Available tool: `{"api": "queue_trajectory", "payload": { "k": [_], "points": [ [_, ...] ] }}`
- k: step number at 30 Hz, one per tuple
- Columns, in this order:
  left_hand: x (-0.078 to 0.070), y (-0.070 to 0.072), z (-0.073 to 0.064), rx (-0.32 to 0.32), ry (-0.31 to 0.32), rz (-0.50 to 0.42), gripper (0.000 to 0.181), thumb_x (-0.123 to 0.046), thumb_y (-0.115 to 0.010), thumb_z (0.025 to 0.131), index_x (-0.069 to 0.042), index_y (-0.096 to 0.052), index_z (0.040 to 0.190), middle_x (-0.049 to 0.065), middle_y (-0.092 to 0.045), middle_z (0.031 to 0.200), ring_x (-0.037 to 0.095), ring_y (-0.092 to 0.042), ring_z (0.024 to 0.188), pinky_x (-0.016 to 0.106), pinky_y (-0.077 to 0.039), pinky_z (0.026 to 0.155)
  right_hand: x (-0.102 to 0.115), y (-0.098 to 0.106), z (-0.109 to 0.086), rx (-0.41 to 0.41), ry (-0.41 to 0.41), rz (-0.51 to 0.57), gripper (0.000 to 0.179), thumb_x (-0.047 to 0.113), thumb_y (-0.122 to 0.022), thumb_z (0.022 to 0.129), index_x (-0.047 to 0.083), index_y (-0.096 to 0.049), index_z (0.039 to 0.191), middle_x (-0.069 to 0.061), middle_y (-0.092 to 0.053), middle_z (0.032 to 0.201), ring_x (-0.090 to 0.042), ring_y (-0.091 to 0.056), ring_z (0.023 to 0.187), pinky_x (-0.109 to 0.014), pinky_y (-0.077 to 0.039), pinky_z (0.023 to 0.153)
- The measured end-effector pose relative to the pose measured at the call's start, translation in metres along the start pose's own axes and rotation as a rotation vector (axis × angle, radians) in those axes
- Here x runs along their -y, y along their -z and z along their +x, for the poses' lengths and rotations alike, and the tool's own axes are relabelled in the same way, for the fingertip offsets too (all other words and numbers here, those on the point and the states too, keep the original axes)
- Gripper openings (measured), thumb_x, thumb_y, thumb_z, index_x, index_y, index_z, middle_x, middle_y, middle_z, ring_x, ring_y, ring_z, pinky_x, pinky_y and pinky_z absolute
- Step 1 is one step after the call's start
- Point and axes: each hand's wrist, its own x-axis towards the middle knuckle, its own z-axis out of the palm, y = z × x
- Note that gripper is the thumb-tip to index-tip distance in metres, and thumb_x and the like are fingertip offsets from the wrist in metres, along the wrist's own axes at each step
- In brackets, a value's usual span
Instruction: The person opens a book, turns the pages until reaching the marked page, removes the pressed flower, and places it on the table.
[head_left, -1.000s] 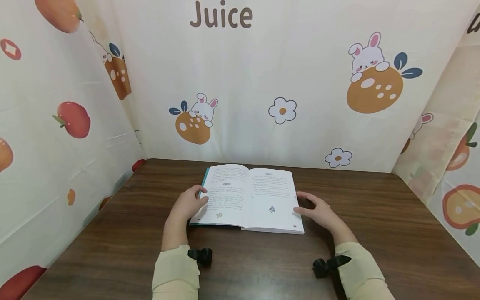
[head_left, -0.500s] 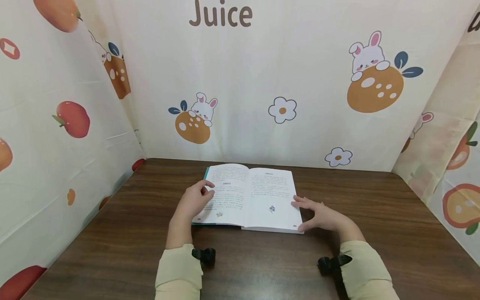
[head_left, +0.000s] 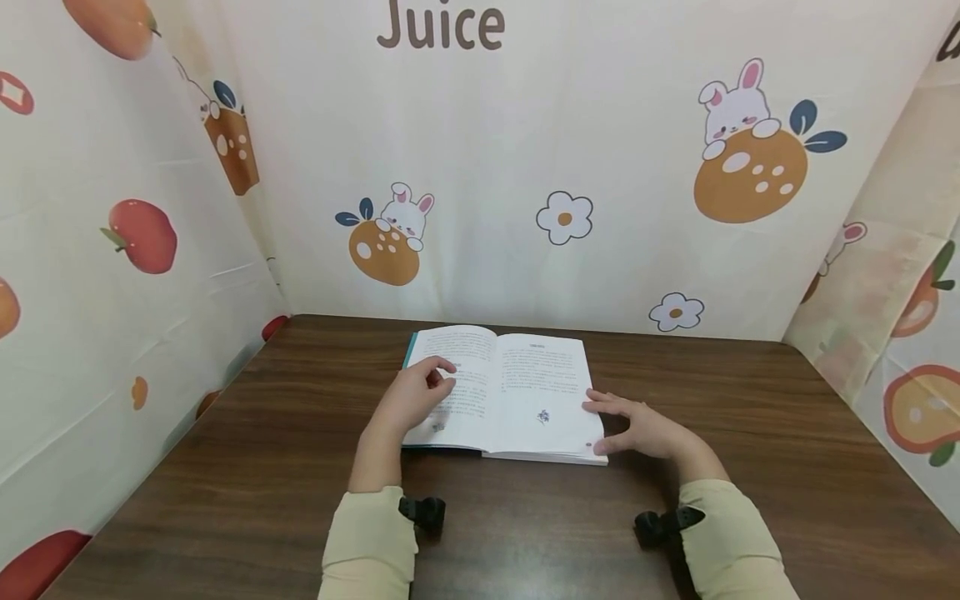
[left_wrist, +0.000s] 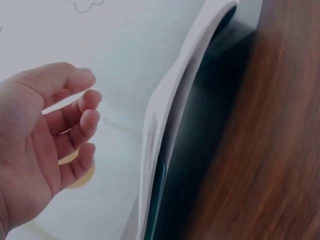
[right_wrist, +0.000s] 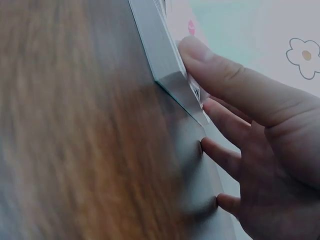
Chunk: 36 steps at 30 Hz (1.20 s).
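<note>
An open book (head_left: pixel 536 400) lies on the table, printed pages up, its teal cover showing along the left edge. My left hand (head_left: pixel 416 396) is over the left page, fingers loosely bent, holding nothing. In the left wrist view, a gap separates that hand (left_wrist: pixel 50 130) from the book's pages (left_wrist: pixel 162 110). At the right page's outer edge is my right hand (head_left: pixel 641 427), its thumb touching the near corner. The right wrist view shows the thumb (right_wrist: pixel 197 52) against the page edges of the book (right_wrist: pixel 165 60), with other fingertips beside the book, near the tabletop.
The brown wooden table (head_left: pixel 247 500) extends around the book. Behind it hangs a white printed curtain (head_left: pixel 487 150) with rabbits, fruit and flowers, and similar cloth covers both sides. A black strap mount (head_left: pixel 423 515) sits on each sleeve.
My left hand has moved right, from the book's left edge to over the left page. The right hand shifted nearer, its thumb now at the right page's near corner.
</note>
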Motion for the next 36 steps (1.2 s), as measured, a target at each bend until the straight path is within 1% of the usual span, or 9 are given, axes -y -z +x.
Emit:
{"api": "queue_trajectory", "payload": {
  "k": [4,9,12,15,20,23,26,31,36],
  "points": [
    [-0.012,-0.005,0.0,0.011,-0.046,0.016,0.023,-0.025,-0.06,0.089,-0.017,-0.061,0.111,0.003,-0.052,0.079,0.018,-0.049,0.073,0.029,-0.042,0.061,-0.001,-0.001,0.0,-0.021,0.009,0.029,0.066,0.04,-0.074,0.073,0.017,-0.054,0.131,-0.006,-0.029,0.149,-0.037,-0.016,0.136,-0.063,-0.017,0.1],
    [-0.032,-0.017,-0.001,0.035,-0.141,0.081,0.023,-0.025,-0.058,0.09,-0.017,-0.062,0.111,0.0,-0.053,0.076,0.017,-0.049,0.068,0.029,-0.042,0.059,-0.001,-0.002,0.001,-0.058,0.01,0.029,0.057,0.043,-0.07,0.078,0.015,-0.057,0.126,-0.007,-0.033,0.147,-0.038,-0.022,0.134,-0.062,-0.02,0.099],
    [-0.046,-0.031,-0.002,0.054,-0.204,0.138,0.022,-0.026,-0.058,0.09,-0.017,-0.062,0.109,-0.003,-0.053,0.074,0.014,-0.048,0.065,0.029,-0.04,0.058,0.002,-0.002,0.002,-0.094,0.006,0.003,0.056,0.046,-0.064,0.082,0.011,-0.057,0.126,-0.01,-0.036,0.145,-0.039,-0.025,0.132,-0.062,-0.022,0.098],
    [-0.062,-0.05,-0.005,0.092,-0.234,0.184,0.022,-0.031,-0.06,0.088,-0.018,-0.063,0.107,-0.006,-0.053,0.073,0.012,-0.047,0.062,0.027,-0.039,0.056,0.005,-0.003,0.004,-0.127,-0.023,-0.023,0.06,0.051,-0.059,0.084,0.009,-0.056,0.127,-0.01,-0.04,0.142,-0.039,-0.028,0.131,-0.062,-0.024,0.097],
    [-0.082,-0.081,-0.009,0.147,-0.223,0.24,0.031,-0.037,-0.068,0.081,-0.017,-0.064,0.105,-0.007,-0.054,0.073,0.01,-0.049,0.063,0.026,-0.039,0.056,0.006,-0.005,0.007,-0.154,-0.063,-0.04,0.063,0.057,-0.055,0.084,0.01,-0.057,0.126,-0.009,-0.042,0.141,-0.039,-0.03,0.13,-0.063,-0.026,0.096],
    [-0.087,-0.097,-0.009,0.155,-0.216,0.292,0.038,-0.039,-0.073,0.076,-0.017,-0.064,0.106,-0.006,-0.057,0.078,0.01,-0.051,0.068,0.026,-0.04,0.058,0.007,-0.006,0.007,-0.172,-0.079,-0.047,0.064,0.059,-0.054,0.084,0.013,-0.057,0.127,-0.011,-0.044,0.139,-0.04,-0.033,0.128,-0.064,-0.026,0.094],
    [-0.09,-0.109,-0.008,0.148,-0.198,0.303,0.038,-0.037,-0.074,0.075,-0.018,-0.063,0.106,-0.005,-0.058,0.08,0.01,-0.052,0.069,0.026,-0.041,0.058,0.007,-0.008,0.007,-0.181,-0.088,-0.044,0.065,0.059,-0.053,0.084,0.015,-0.053,0.131,-0.014,-0.046,0.137,-0.042,-0.034,0.127,-0.066,-0.025,0.093],
    [-0.092,-0.119,-0.006,0.096,-0.167,0.245,0.026,-0.031,-0.07,0.08,-0.017,-0.065,0.102,-0.008,-0.055,0.069,0.007,-0.049,0.059,0.024,-0.038,0.053,0.007,-0.009,0.008,-0.19,-0.096,-0.035,0.067,0.06,-0.053,0.083,0.016,-0.051,0.134,-0.015,-0.047,0.135,-0.043,-0.034,0.126,-0.067,-0.024,0.092],
    [-0.094,-0.12,-0.006,0.039,-0.191,0.248,0.014,-0.025,-0.068,0.082,-0.016,-0.068,0.093,-0.01,-0.054,0.063,0.007,-0.047,0.055,0.023,-0.036,0.051,0.005,-0.007,0.008,-0.189,-0.096,-0.021,0.066,0.06,-0.053,0.084,0.016,-0.051,0.134,-0.015,-0.046,0.137,-0.042,-0.034,0.127,-0.063,-0.027,0.094]
  ]
}}
